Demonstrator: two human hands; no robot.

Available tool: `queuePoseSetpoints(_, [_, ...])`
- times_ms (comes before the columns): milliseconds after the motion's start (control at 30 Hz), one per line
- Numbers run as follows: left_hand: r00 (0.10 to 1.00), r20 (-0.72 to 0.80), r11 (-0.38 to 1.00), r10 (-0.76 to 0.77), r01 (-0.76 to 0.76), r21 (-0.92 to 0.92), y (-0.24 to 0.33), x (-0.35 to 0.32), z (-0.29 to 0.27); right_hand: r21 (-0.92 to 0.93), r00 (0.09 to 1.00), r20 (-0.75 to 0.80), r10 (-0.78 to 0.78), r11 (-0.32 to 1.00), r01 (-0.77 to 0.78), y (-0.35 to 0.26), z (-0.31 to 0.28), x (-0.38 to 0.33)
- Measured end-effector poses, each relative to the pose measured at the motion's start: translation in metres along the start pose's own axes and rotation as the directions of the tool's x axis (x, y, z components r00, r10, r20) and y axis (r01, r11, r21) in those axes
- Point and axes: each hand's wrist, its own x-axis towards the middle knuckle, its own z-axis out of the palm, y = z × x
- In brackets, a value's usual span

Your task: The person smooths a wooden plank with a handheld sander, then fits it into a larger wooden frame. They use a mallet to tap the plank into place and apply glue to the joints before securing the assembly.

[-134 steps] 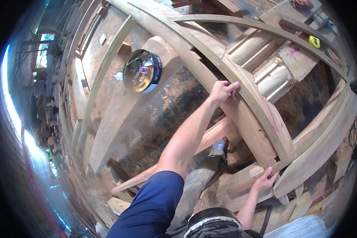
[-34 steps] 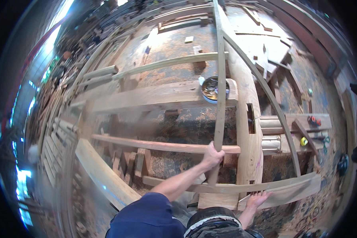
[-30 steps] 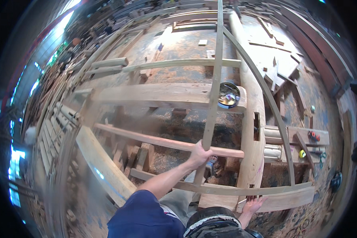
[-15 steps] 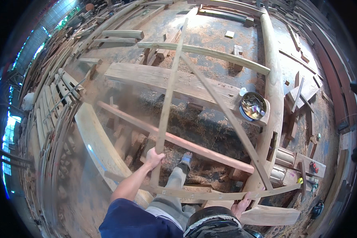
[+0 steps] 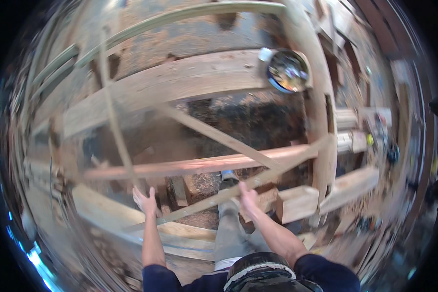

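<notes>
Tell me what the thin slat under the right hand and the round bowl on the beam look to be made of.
Thin slat: bare unfinished wood, pale tan and matte like the beams around it. Round bowl: probably metal, going by its shiny, reflective inside, though blur leaves that open.

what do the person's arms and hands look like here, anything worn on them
Both forearms are bare from the elbows down. Dark navy short sleeves cover the upper arms at the lower edge of the picture. The left hand and the right hand wear no gloves. No watch, band or ring shows, though the picture is blurred, so small items could be missed.
</notes>
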Motion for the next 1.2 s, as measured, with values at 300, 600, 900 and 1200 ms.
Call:
queuePoseSetpoints(300, [0.732,0.527,0.901,0.433,-0.363,-0.237,0.080,-0.062,0.054,-0.016,0.976,0.089,-0.198,0.980,0.200,-0.022,0.199,0.057])
queuePoseSetpoints(600, [0.822,0.393,0.894,0.412,-0.448,-0.002,0.083,0.056,0.111,-0.172,0.972,0.205,-0.111,0.974,0.148,-0.033,0.278,0.122])
queuePoseSetpoints(900, [0.725,0.609,0.875,0.322,-0.474,0.101,0.047,0.124,0.149,-0.366,0.725,0.661,-0.194,0.760,0.537,-0.027,0.192,0.156])
queuePoseSetpoints(1200, [0.630,0.733,0.864,0.258,-0.489,0.115,-0.043,0.120,0.164,-0.600,0.990,-0.024,0.140,0.790,-0.126,0.094,-0.148,0.104])
